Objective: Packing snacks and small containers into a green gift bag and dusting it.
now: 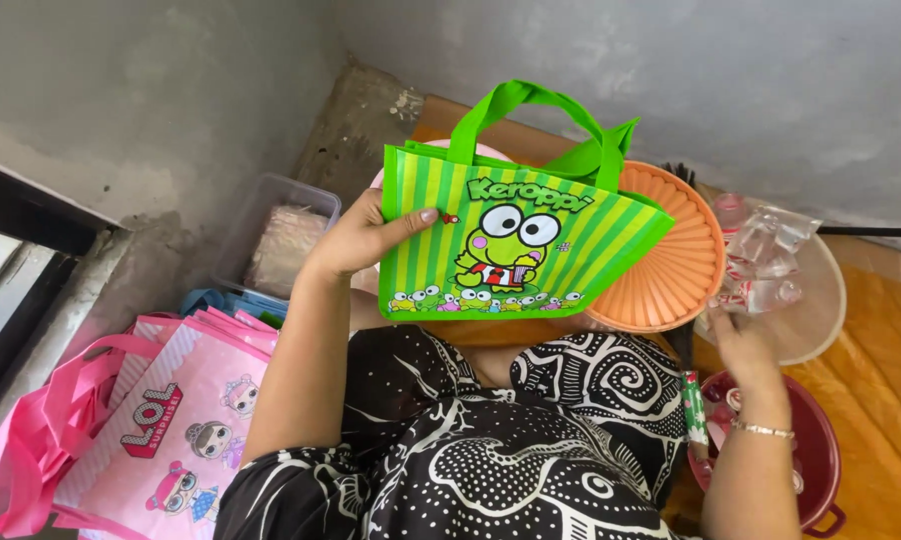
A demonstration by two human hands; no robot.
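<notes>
My left hand [356,240] grips the left edge of a green striped tote bag [511,240] with a cartoon frog on it and bright green handles, held up over my lap. My right hand [746,340] is raised at the right and holds a clear plastic packet [766,262] with red and white pieces inside. A thin bracelet [761,430] circles my right wrist. My black and white patterned clothing [491,450] fills the lower middle.
An orange ribbed round lid [681,270] lies behind the bag. A dark red bucket [821,450] stands under my right arm. Pink cartoon tote bags [171,430] are stacked at the lower left, with a clear plastic box [281,240] beyond them by the grey wall.
</notes>
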